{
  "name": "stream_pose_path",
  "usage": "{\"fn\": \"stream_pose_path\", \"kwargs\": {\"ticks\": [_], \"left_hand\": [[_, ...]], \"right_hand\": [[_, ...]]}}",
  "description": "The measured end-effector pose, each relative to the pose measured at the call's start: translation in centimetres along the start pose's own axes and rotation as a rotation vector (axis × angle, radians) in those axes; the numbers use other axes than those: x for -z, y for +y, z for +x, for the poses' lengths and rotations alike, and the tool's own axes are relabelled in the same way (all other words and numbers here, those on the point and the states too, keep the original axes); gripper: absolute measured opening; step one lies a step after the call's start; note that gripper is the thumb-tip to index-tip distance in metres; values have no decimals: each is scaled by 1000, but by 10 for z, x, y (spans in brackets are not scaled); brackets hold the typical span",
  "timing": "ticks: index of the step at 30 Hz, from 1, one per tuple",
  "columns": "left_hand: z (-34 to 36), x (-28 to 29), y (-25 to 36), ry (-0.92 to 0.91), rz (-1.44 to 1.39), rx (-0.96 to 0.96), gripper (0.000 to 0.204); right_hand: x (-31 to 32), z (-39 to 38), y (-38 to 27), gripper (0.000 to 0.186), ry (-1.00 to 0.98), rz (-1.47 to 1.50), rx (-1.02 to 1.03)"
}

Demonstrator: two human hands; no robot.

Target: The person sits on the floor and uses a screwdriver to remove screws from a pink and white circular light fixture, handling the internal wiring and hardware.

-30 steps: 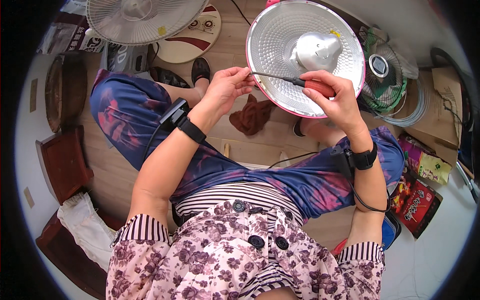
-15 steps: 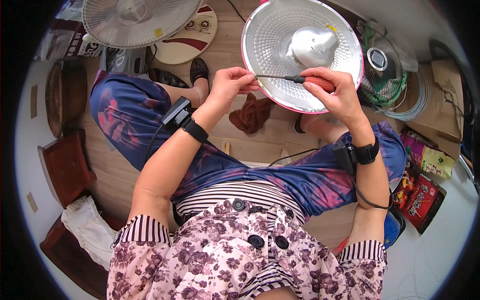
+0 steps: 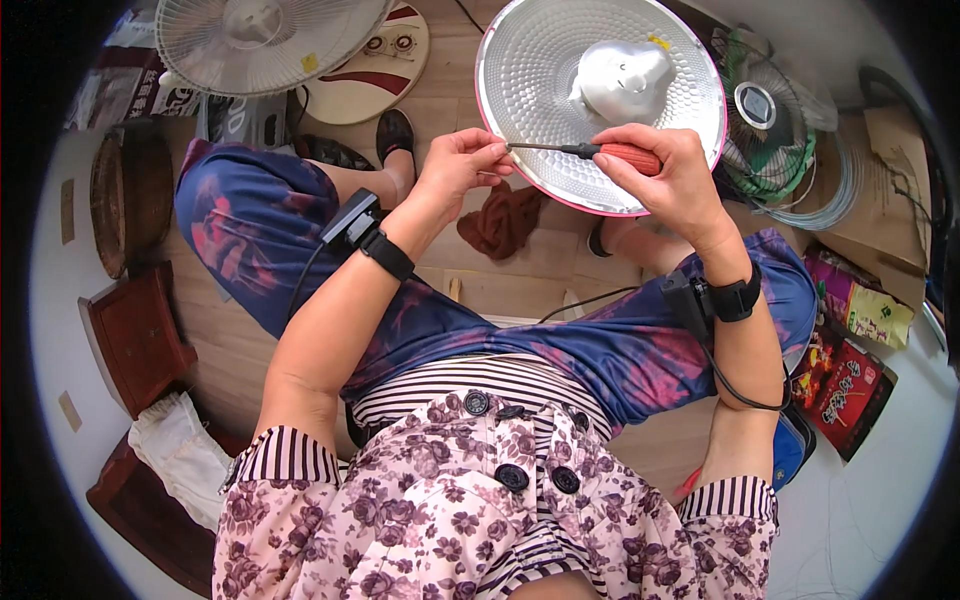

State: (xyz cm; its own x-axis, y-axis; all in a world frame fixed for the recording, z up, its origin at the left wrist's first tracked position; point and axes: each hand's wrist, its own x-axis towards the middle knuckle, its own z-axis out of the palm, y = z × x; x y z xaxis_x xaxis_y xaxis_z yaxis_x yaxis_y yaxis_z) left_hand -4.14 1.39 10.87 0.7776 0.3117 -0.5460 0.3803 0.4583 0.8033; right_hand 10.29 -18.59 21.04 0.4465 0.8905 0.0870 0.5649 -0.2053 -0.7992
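My right hand [image 3: 670, 175] is closed on the red handle [image 3: 628, 157] of a screwdriver, whose dark shaft [image 3: 548, 146] points leftward. My left hand [image 3: 465, 160] pinches at the screwdriver's tip; any small piece between those fingertips is too small to make out. Behind both hands is a round heater dish [image 3: 520, 90] with a dimpled silver reflector, pink rim and silver central dome [image 3: 625, 80]. Below it a crumpled rust-brown cloth [image 3: 498, 220] lies on the floor between my feet.
A white fan [image 3: 255, 40] and round base [image 3: 370, 80] are at upper left. At right are a green fan [image 3: 755, 105], wire coil [image 3: 835, 185], cardboard [image 3: 885, 220] and packages [image 3: 845, 395]. Wooden pieces [image 3: 130, 330] and white cloth [image 3: 180, 450] line the left.
My hands, the screwdriver and the heater dish have shifted slightly up and left in the picture. The grip of both hands looks the same.
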Motion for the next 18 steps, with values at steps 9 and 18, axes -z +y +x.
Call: {"fn": "stream_pose_path", "kwargs": {"ticks": [9, 18], "left_hand": [[-1, 0, 3, -9, 62, -36, 12], [0, 2, -1, 18, 42, -5, 13]], "right_hand": [[-5, 2, -1, 18, 70, 113, -180], [5, 6, -8, 20, -99, 325, -375]]}}
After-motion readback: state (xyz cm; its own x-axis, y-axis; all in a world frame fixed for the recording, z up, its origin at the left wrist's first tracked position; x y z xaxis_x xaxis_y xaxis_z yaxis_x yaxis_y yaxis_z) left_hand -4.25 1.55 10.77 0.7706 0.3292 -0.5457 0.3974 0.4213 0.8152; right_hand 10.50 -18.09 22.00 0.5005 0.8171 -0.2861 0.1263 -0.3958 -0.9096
